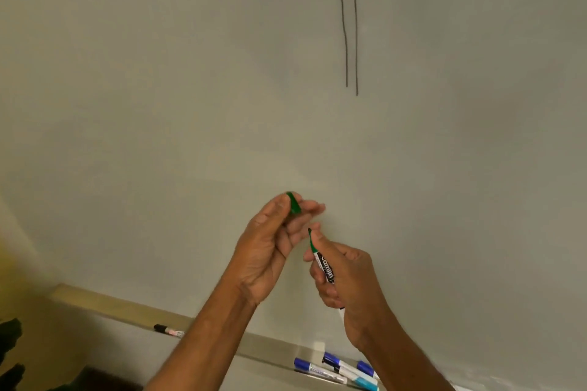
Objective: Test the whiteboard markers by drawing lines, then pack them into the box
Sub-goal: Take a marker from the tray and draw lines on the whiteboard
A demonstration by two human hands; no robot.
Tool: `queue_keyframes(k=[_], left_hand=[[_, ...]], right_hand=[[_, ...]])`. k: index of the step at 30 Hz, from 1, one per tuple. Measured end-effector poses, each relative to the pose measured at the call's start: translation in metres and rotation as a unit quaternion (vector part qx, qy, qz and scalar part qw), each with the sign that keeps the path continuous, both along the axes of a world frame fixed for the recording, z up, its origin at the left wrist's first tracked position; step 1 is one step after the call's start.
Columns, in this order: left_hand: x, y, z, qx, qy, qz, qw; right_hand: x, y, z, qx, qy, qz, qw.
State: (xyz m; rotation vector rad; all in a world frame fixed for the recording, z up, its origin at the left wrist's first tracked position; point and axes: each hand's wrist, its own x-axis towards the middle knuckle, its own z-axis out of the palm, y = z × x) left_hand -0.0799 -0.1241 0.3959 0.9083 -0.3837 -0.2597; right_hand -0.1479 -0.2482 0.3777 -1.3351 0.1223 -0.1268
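Note:
My right hand (349,279) grips a green whiteboard marker (322,263), uncapped, with its tip pointing up and to the left. My left hand (273,244) pinches the green cap (294,202) between thumb and fingers, a little above and left of the tip. Both hands are in front of the whiteboard (190,89), low in the view. Two dark vertical lines (351,38) are drawn on the board at the upper right. The box is not in view.
A ledge (104,305) runs along the bottom of the board. On it lie a black-capped marker (168,330) at the left and several blue-capped markers (336,370) at the right, partly behind my right forearm. Dark shapes sit at the bottom left corner.

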Motion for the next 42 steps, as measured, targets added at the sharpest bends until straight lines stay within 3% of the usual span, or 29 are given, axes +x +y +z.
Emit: queue_keyframes(k=[3,6,10,16,20,24,35,42], left_hand=[[0.011,0.004,0.025,0.009,-0.024,0.065,0.998],[0.016,0.004,0.042,0.038,-0.061,0.124,0.99],[0.024,0.007,0.061,0.09,-0.178,0.222,0.954],[0.062,0.013,0.091,0.163,-0.368,0.324,0.856],[0.102,0.014,0.113,0.178,-0.479,0.383,0.77],[0.133,0.008,0.131,0.187,-0.546,0.411,0.706],[0.173,-0.017,0.141,0.157,-0.604,0.436,0.648],[0.175,-0.02,0.14,0.152,-0.608,0.464,0.627]], right_hand=[[-0.001,-0.002,0.01,-0.035,-0.02,-0.009,0.999],[0.0,-0.005,0.03,-0.011,-0.065,0.013,0.998],[0.006,-0.001,0.057,-0.039,-0.168,-0.045,0.984],[0.023,0.003,0.095,0.194,-0.249,0.009,0.949],[0.042,0.009,0.12,0.023,-0.324,-0.107,0.94],[0.063,0.017,0.145,-0.142,-0.386,-0.276,0.869],[0.125,0.002,0.183,-0.285,-0.447,-0.452,0.718],[0.138,-0.007,0.199,-0.32,-0.46,-0.47,0.682]])
